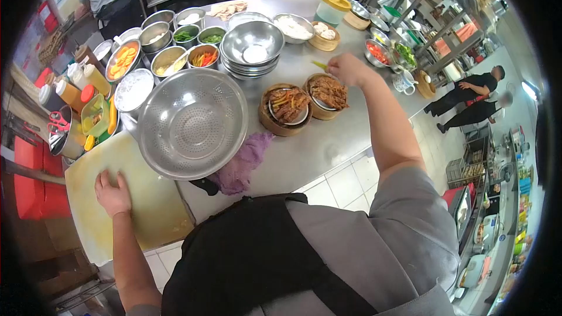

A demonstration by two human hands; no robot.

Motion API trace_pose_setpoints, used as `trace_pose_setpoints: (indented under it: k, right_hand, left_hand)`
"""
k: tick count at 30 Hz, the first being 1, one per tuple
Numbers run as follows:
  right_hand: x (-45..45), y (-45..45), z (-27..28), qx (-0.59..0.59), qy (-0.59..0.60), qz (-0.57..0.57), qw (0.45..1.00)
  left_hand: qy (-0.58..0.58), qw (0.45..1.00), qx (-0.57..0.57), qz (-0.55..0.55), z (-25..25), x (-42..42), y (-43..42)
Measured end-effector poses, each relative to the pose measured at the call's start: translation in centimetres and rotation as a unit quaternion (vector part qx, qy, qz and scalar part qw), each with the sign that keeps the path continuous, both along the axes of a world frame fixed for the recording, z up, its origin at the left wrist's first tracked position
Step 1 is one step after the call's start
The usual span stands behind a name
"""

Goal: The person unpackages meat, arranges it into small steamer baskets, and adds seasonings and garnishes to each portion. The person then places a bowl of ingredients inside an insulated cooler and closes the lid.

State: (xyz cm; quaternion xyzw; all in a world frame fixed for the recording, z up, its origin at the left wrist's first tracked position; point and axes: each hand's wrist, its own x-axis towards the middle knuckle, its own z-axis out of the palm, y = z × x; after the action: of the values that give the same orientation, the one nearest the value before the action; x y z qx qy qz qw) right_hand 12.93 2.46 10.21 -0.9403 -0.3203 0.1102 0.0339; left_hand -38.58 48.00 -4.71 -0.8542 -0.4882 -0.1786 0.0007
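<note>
My left hand point(113, 194) lies flat on the yellowed cutting board point(140, 216), fingers spread, holding nothing. Over the right-hand bamboo steamer my right hand point(346, 70) is closed in a pinch on a thin green strip point(319, 65), which sticks out to the left of the fingers. That steamer point(325, 114) holds reddish-brown food point(329, 91). Touching it on the left is a second bamboo steamer point(277, 129) with similar food point(288, 105) and orange and yellow strips on top. A large perforated metal bowl point(193, 123) stands between the board and the steamers.
A purple cloth point(246, 164) and a black handle point(204, 185) lie beside the perforated bowl. Behind stand stacked metal bowls point(252, 44), a bowl of pepper strips point(204, 57) and bottles point(96, 79) at the left. Several people are farther off, including two in black point(468, 90) at the right.
</note>
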Motion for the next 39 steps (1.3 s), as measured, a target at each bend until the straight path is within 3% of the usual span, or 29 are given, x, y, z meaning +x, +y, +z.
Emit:
trace_pose_setpoints:
  k: [6, 21, 23, 27, 28, 31, 34, 37, 39]
  right_hand:
    - [-0.9, -4.4, -4.3, 0.017, -0.037, -0.061, 0.997]
    - [-1.6, -4.7, -3.1, -0.029, -0.104, -0.058, 0.992]
    - [-1.1, -3.9, -2.4, 0.009, -0.15, -0.048, 0.988]
    - [-2.5, 2.8, 1.0, 0.14, -0.131, 0.008, 0.981]
    - [-3.2, 5.4, 1.6, 0.18, -0.069, 0.005, 0.981]
    - [-5.3, 13.6, 1.9, 0.239, -0.07, 0.164, 0.954]
    - [-5.8, 22.6, -0.1, 0.201, -0.104, 0.287, 0.931]
    - [-4.7, 30.2, -2.4, 0.054, -0.129, 0.279, 0.95]
    - [-4.3, 33.3, -3.1, 0.043, -0.143, 0.281, 0.948]
  left_hand:
    - [0.005, 1.0, 0.006, 0.001, -0.5, -0.2, 0.4]
    - [-0.002, 1.0, -0.011, 0.018, -0.1, 0.0, -0.3]
    - [-0.007, 1.0, -0.012, 0.019, 0.0, -0.1, -0.1]
    - [-0.016, 1.0, -0.015, 0.005, -0.5, -0.2, 0.3]
    - [-0.017, 1.0, 0.001, 0.008, -0.9, -0.2, 0.4]
    - [-0.025, 0.999, -0.014, 0.024, -0.1, -0.2, -0.1]
    - [-0.038, 0.998, -0.042, 0.037, 0.4, 0.1, -0.5]
    - [-0.037, 0.998, -0.043, 0.038, 0.4, 0.1, -0.4]
    - [-0.038, 0.997, -0.047, 0.041, 0.7, 0.2, -0.6]
